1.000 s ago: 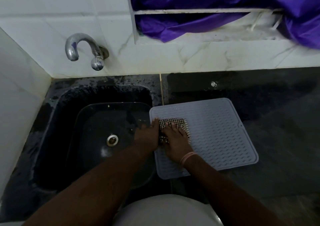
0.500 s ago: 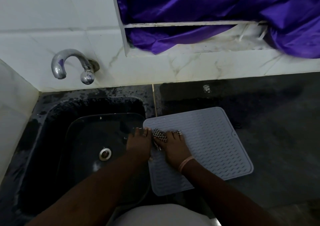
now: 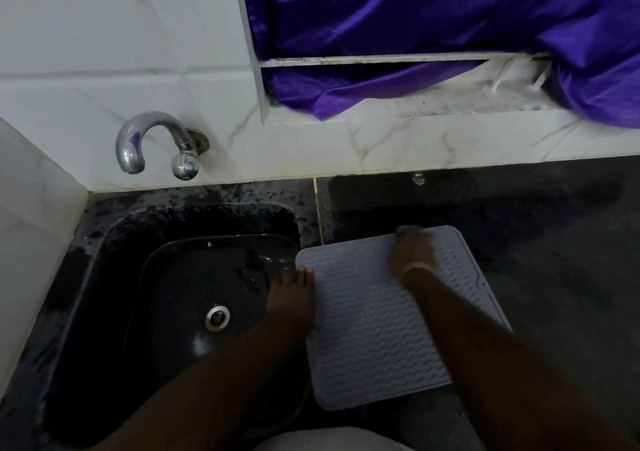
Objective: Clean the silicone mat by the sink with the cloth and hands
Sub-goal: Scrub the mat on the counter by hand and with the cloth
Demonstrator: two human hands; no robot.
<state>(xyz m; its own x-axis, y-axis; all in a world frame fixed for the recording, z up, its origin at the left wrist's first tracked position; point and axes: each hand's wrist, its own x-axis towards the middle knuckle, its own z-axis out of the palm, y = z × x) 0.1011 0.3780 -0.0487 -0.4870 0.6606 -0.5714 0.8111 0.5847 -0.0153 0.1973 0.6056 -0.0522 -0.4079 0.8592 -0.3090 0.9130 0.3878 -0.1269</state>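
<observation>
The grey ribbed silicone mat lies on the dark counter right of the sink, its left edge overhanging the basin. My left hand rests along that left edge with its fingers straight, holding the mat down. My right hand is motion-blurred near the mat's far edge, bunched over the checked cloth. The cloth shows only as a pale blur at my fingertips; the rest is hidden under the hand.
The black sink has a drain and a chrome tap on the white tiled wall. Wet dark counter spreads right of the mat. A purple cloth hangs over the ledge behind.
My right hand has swept the cloth from the mat's near-left part to its far edge. My left hand has stayed at the left edge. The camera view has tilted up.
</observation>
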